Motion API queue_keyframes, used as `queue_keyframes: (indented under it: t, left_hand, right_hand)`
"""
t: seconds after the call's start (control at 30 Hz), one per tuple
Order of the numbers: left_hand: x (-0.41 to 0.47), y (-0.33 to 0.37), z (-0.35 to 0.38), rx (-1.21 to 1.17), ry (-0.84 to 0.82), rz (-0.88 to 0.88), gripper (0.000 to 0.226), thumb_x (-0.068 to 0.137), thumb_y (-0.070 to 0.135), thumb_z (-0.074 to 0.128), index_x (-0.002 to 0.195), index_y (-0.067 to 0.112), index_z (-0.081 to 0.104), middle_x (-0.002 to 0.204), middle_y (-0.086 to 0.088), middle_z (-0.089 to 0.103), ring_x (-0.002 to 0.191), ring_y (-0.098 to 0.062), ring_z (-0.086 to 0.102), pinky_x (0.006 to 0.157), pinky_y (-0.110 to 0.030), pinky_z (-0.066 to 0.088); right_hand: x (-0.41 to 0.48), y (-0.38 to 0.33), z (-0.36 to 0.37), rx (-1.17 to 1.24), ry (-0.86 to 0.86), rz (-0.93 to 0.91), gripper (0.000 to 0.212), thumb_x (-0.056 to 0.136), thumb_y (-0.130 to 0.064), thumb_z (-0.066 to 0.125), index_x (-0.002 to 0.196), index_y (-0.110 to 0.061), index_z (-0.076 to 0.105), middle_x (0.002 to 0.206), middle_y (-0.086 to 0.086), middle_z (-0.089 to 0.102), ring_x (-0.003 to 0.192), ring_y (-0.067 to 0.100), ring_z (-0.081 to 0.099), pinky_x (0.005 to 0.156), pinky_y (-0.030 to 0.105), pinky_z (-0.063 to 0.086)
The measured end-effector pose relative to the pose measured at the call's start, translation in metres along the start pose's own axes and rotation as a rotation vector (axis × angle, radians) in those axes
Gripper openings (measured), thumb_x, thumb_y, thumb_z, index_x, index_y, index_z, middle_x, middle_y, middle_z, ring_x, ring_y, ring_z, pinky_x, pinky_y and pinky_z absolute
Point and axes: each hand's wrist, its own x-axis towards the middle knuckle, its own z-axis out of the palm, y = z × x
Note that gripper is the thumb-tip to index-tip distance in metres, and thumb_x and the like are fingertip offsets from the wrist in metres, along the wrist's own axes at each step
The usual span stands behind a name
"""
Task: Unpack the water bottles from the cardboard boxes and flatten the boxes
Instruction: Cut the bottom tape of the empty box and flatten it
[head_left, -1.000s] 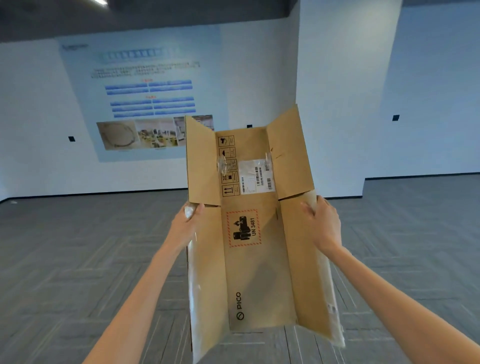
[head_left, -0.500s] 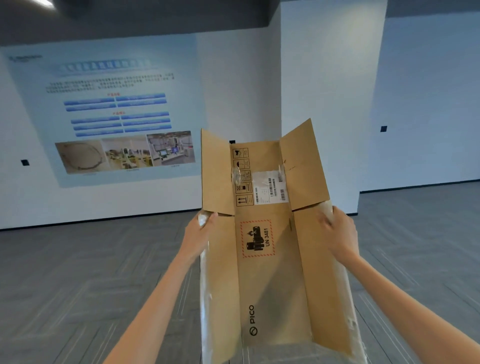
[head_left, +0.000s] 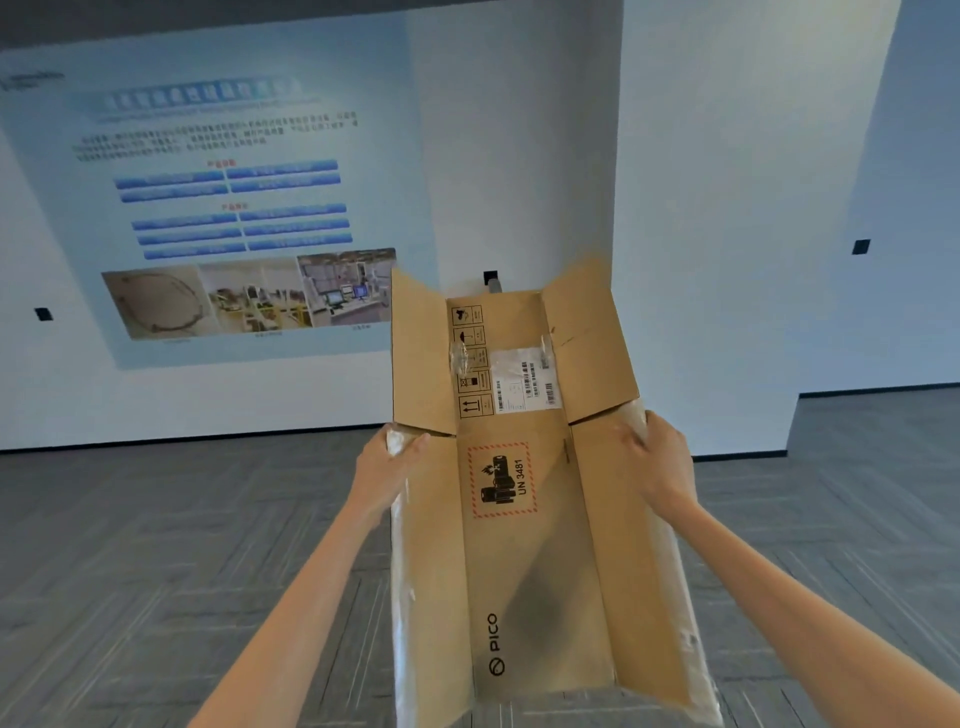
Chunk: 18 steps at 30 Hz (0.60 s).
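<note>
Cardboard box (head_left: 524, 561) held up in mid-air in front of the person, above the grey floor (head_left: 130, 571), long axis running away from the camera. No water bottles in view, and nothing visible in the box, so unpacking of this one looks done. Box is opened out: centre panel with UN 3481 sticker (head_left: 501, 480) and shipping label (head_left: 524, 384) faces the camera, top flaps (head_left: 587, 338) spread outward. Long side panels angle toward the camera like a shallow trough, so probably not fully flat yet. Clear tape (head_left: 402, 597) hangs along both long edges.

Left hand (head_left: 387, 467) grips the left long edge just below the left flap, fingers (head_left: 415, 441) curled round onto the front face. Right hand (head_left: 660, 462) grips the right long edge at the same height, fingers (head_left: 631, 436) clamped onto the panel.

Judged left to do: press the side panels flat and put the box down. Whether other boxes remain, cannot tell; none in frame.

Behind: white wall with blue poster (head_left: 223, 208).
</note>
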Motion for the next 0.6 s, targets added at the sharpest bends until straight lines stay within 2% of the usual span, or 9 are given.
queue_keyframes:
  t: [0.07,0.13,0.27,0.33,0.47,0.53,0.6]
  left_hand:
    - [0.057,-0.012,-0.001,-0.028,0.000,-0.023,0.036,0.093,0.034,0.066,0.125,0.020,0.058,0.119,0.005,0.062,0.110,-0.012,0.055,0.093,-0.030,0.040]
    - [0.109,-0.026,-0.002,-0.025,0.001,-0.058,0.029,0.092,0.030,0.068,0.117,0.019,0.058,0.108,0.007,0.064,0.100,-0.009,0.059,0.088,-0.030,0.042]
    - [0.209,-0.056,0.001,0.017,-0.010,-0.091,0.018,0.090,0.019,0.070,0.106,0.016,0.061,0.102,-0.001,0.067,0.098,-0.020,0.063,0.078,-0.031,0.049]
    - [0.253,-0.069,0.012,0.012,-0.004,-0.095,0.013,0.091,0.015,0.067,0.103,0.016,0.061,0.100,-0.001,0.067,0.096,-0.021,0.063,0.081,-0.034,0.051]
    - [0.346,-0.101,0.040,0.014,-0.016,-0.122,0.020,0.091,0.012,0.066,0.110,0.011,0.061,0.102,-0.003,0.068,0.097,-0.022,0.064,0.084,-0.035,0.053]
    - [0.395,-0.120,0.057,0.027,-0.040,-0.137,0.026,0.087,0.007,0.069,0.111,0.011,0.060,0.104,-0.005,0.068,0.098,-0.021,0.065,0.084,-0.034,0.053]
    - [0.442,-0.139,0.073,0.059,-0.070,-0.143,0.034,0.081,0.000,0.073,0.110,0.011,0.059,0.104,-0.005,0.068,0.096,-0.019,0.064,0.078,-0.028,0.051]
  right_hand:
    - [0.050,-0.001,0.040,0.020,-0.012,0.032,0.020,0.100,-0.027,0.050,0.084,-0.017,0.042,0.074,-0.005,0.049,0.059,0.008,0.044,0.050,0.024,0.030]
    - [0.097,0.001,0.076,0.036,-0.035,0.065,0.024,0.100,-0.025,0.049,0.078,-0.018,0.043,0.073,-0.003,0.051,0.059,0.012,0.046,0.050,0.026,0.031]
    - [0.173,0.011,0.145,0.104,-0.042,0.135,0.018,0.100,-0.024,0.049,0.089,-0.011,0.054,0.079,0.005,0.059,0.063,0.018,0.053,0.054,0.030,0.039]
    - [0.207,0.020,0.173,0.129,-0.036,0.162,0.018,0.100,-0.022,0.048,0.085,-0.012,0.051,0.074,0.002,0.055,0.060,0.016,0.050,0.052,0.028,0.036]
    - [0.286,0.044,0.231,0.139,-0.040,0.201,0.029,0.099,-0.017,0.048,0.071,-0.020,0.043,0.068,-0.002,0.050,0.058,0.012,0.045,0.051,0.025,0.032]
    - [0.331,0.060,0.263,0.130,-0.060,0.206,0.026,0.099,-0.018,0.048,0.073,-0.020,0.045,0.071,-0.001,0.052,0.061,0.011,0.047,0.053,0.026,0.034]
    - [0.377,0.077,0.296,0.126,-0.086,0.205,0.019,0.099,-0.019,0.049,0.081,-0.014,0.052,0.076,0.001,0.057,0.065,0.014,0.053,0.055,0.029,0.040]
